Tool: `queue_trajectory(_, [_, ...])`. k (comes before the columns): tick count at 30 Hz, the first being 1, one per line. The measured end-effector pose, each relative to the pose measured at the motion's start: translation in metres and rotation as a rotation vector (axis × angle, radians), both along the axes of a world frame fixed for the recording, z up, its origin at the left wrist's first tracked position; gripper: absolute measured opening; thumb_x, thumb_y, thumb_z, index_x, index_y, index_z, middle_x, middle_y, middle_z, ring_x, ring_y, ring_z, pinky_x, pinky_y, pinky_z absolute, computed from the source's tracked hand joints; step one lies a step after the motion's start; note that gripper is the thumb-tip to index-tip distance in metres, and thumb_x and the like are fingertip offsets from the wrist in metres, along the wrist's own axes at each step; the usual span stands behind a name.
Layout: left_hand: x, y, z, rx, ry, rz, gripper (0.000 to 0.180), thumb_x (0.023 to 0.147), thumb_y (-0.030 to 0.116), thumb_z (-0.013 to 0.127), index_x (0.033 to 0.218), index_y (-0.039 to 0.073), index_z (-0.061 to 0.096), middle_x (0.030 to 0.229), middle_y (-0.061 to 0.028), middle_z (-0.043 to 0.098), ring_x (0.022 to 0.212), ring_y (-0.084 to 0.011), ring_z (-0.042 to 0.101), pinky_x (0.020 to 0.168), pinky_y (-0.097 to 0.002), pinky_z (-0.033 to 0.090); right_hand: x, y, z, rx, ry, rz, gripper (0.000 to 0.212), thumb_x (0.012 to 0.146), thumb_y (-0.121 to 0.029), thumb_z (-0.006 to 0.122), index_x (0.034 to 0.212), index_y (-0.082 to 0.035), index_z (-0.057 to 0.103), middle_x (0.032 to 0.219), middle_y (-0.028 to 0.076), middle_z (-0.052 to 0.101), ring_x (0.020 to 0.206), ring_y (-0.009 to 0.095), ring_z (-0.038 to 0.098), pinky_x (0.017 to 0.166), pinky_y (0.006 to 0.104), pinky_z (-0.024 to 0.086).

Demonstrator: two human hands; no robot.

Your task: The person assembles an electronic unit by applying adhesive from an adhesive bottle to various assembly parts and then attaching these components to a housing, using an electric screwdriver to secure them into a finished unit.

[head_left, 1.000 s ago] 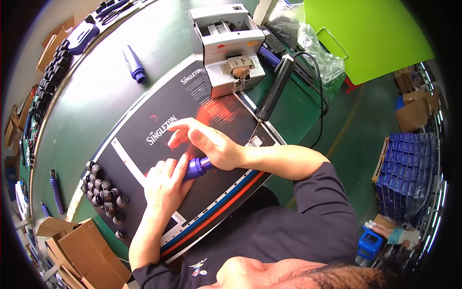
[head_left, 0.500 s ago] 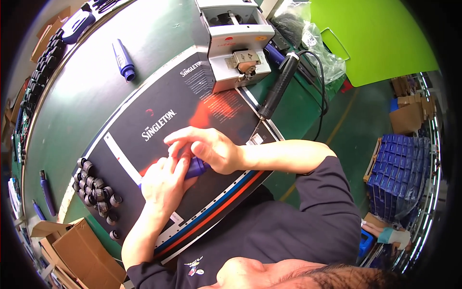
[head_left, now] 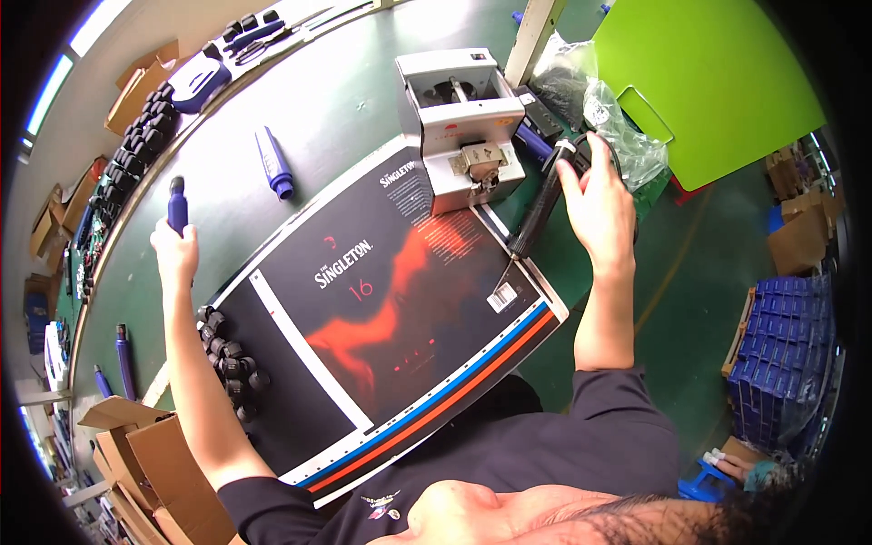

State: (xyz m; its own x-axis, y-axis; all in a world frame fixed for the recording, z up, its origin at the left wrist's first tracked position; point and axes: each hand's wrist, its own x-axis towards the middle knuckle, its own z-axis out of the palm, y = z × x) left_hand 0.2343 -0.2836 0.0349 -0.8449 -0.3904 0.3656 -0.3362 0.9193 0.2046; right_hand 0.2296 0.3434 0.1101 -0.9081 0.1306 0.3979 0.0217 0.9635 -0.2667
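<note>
My left hand [head_left: 174,252] is raised at the left side of the bench and grips a purple-blue tube [head_left: 178,211] with a black top. Its fingers wrap round the lower end, and the tube points up and away from me. My right hand [head_left: 603,211] is at the right, fingers apart, beside the upper end of a black electric screwdriver [head_left: 540,207]. Whether the hand touches the screwdriver I cannot tell. The screwdriver leans with its thin bit down toward the printed black sheet [head_left: 400,309]. A second purple-blue tube [head_left: 274,165] lies on the green bench beyond the sheet.
A grey metal machine [head_left: 468,127] stands at the sheet's far edge. Several black caps [head_left: 233,363] are heaped at its left. Clear plastic bags [head_left: 610,109] lie beside a bright green panel [head_left: 708,82]. An opened cardboard box [head_left: 186,472] sits lower left.
My hands, together round a purple-blue tube over the sheet, have parted. The left has gone far left with a tube; the right has moved right and away to the screwdriver. The view has shifted.
</note>
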Motion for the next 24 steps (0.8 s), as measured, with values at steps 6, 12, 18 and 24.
queue_trajectory(6, [-0.036,-0.016,-0.036,-0.069,-0.419,0.443,0.056,0.088,0.032,0.064,0.132,0.001,0.049,0.127,-0.0291,0.057,0.116,-0.0479,0.061,0.1,-0.0519,0.053,-0.016,0.01,-0.049,-0.344,-0.167,-0.018,0.097,0.095,-0.054,0.064,0.157,0.002,0.014,0.108,0.036,0.068,0.099,0.053,0.067,0.085,0.0574,0.054])
queue_trajectory(12, [-0.049,0.122,0.011,-0.485,0.033,-0.433,0.059,0.089,0.004,0.065,0.145,0.02,0.055,0.142,-0.0146,0.054,0.13,-0.0358,0.055,0.108,-0.0473,0.048,-0.01,0.021,-0.051,-1.295,0.049,0.41,0.083,0.09,-0.022,0.083,0.152,0.004,0.035,0.105,0.006,0.063,0.096,0.012,0.061,0.088,0.0284,0.051])
queue_trajectory(18, [-0.062,0.171,0.008,-0.261,0.019,-0.678,0.051,0.082,0.007,0.071,0.133,0.01,0.061,0.139,-0.0131,0.058,0.14,-0.0337,0.046,0.113,-0.045,0.041,0.001,0.008,0.022,-1.781,0.275,0.904,0.074,0.096,-0.066,0.059,0.13,0.0,0.056,0.089,0.003,0.049,0.076,0.013,0.048,0.068,0.0267,0.04])
queue_trajectory(24, [0.0,0.257,0.051,0.037,0.111,-0.6,0.064,0.085,0.008,0.064,0.146,0.004,0.047,0.111,-0.0198,0.063,0.095,-0.0395,0.065,0.087,-0.0468,0.052,-0.011,-0.019,0.075,-1.556,0.593,0.968,0.057,0.098,-0.047,0.067,0.129,-0.005,0.047,0.126,0.023,0.06,0.095,0.033,0.073,0.075,0.0489,0.065])
